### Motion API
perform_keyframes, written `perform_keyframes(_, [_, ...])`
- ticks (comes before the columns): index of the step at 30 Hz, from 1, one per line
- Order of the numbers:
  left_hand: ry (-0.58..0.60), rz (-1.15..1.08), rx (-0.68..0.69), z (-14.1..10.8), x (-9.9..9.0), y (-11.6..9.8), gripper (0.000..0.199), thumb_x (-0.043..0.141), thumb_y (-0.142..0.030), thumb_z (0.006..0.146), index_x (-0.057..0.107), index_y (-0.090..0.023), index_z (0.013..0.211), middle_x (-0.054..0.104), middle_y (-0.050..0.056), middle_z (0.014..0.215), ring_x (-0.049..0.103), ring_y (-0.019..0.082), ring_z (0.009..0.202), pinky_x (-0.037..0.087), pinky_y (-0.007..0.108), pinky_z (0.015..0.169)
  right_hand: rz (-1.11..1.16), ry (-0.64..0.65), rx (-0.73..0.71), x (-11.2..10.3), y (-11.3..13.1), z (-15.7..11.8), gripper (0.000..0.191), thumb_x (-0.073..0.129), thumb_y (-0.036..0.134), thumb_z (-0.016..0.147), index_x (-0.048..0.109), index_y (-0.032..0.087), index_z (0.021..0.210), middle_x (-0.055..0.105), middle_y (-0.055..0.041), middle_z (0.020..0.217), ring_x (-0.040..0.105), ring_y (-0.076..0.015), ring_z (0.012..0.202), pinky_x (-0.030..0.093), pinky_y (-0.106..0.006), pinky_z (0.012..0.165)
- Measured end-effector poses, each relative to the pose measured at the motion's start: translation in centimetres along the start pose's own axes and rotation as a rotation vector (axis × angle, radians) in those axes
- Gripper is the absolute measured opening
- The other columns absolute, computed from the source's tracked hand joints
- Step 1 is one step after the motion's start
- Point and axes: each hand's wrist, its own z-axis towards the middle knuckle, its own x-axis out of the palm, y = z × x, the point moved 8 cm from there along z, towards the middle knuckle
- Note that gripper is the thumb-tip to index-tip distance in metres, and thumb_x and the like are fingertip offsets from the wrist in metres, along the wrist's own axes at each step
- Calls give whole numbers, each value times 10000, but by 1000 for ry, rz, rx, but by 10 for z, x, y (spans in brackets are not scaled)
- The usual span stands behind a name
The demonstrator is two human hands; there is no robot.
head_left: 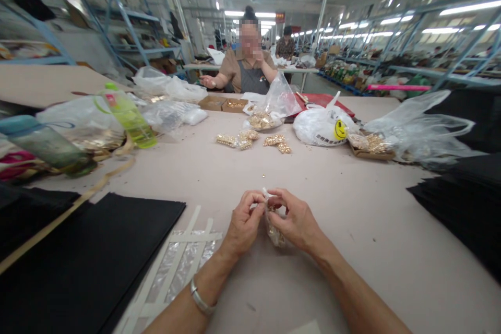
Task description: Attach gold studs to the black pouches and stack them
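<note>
A small clear bag (276,235) with gold-coloured pieces inside stands between my hands, just above the table (332,188). My left hand (246,219) pinches its upper left edge between thumb and fingers. On the other side, my right hand (295,219) has its fingers curled round the bag's upper right part, thumb against it. Farther forward lie small filled packets (237,140) and more gold-coloured packets (277,143). A single tiny piece (263,176) rests on the table beyond my hands.
Black sheets (78,255) and taped clear plastic (182,261) lie left; more black sheets (462,209) lie right. Bottles (131,117), plastic bags (323,125) and cardboard boxes (213,103) line the far side. A person (250,70) sits opposite.
</note>
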Motion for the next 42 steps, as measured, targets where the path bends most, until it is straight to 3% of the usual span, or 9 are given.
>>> perform_keyframes(8, [-8,14,-14,-1,2,-2,93,524,-270,894,576,-211,844,543,28,958,520,175,937,442,256,815,-64,-66,-5,3,-6,4,305,525,134,792,601,200,1080,697,-29,870,640,-156,774,502,-270,727])
perform_keyframes(14, [-24,-81,-120,0,0,13,149,523,-328,896,547,-204,817,555,20,946,524,152,832,461,256,779,-42,-245,95,-25,-24,2,304,504,151,788,585,171,1080,675,-25,817,631,-149,729,519,-286,725])
perform_keyframes(20, [54,-165,-157,0,8,19,171,512,-341,918,529,-196,829,565,34,971,540,167,917,476,278,831,106,-71,123,-7,-24,5,478,642,264,759,570,176,1223,651,-83,1165,617,-202,1028,506,-358,905])
perform_keyframes(22, [74,-164,-139,0,10,16,161,504,-329,925,534,-194,843,561,37,990,537,174,947,469,297,866,135,-31,148,1,-25,5,503,628,249,766,555,177,1259,648,-83,1184,616,-203,1055,503,-364,924])
perform_keyframes(25, [88,-127,-94,0,10,9,133,501,-298,930,549,-196,860,565,30,970,529,175,958,432,302,910,94,-47,135,4,-25,6,435,597,228,790,582,169,1221,673,-84,1129,645,-197,980,532,-347,860])
perform_keyframes(30, [74,-56,-33,0,11,-1,124,500,-271,927,559,-197,848,581,35,973,531,182,985,403,289,911,-200,-198,-68,-6,-10,5,182,576,156,807,666,162,965,703,-103,1057,632,-226,1013,482,-372,929])
perform_keyframes(34, [13,-13,-35,-2,12,-2,118,497,-263,919,563,-195,847,589,36,964,542,179,957,412,279,861,-330,-245,-203,-8,-1,4,157,530,140,850,673,176,904,722,-84,950,647,-210,915,485,-333,864])
perform_keyframes(38, [-38,5,-83,-3,9,5,121,475,-277,929,549,-204,868,609,23,971,556,162,918,417,269,830,-363,-299,-193,-16,-5,5,159,524,158,852,680,169,882,712,-58,818,644,-186,770,479,-288,753])
perform_keyframes(42, [-92,15,-136,0,-3,12,118,458,-290,940,510,-216,864,600,-22,784,557,142,792,416,270,806,-381,-342,-73,-34,-24,9,171,522,175,831,691,169,856,699,-39,758,623,-166,680,463,-273,693])
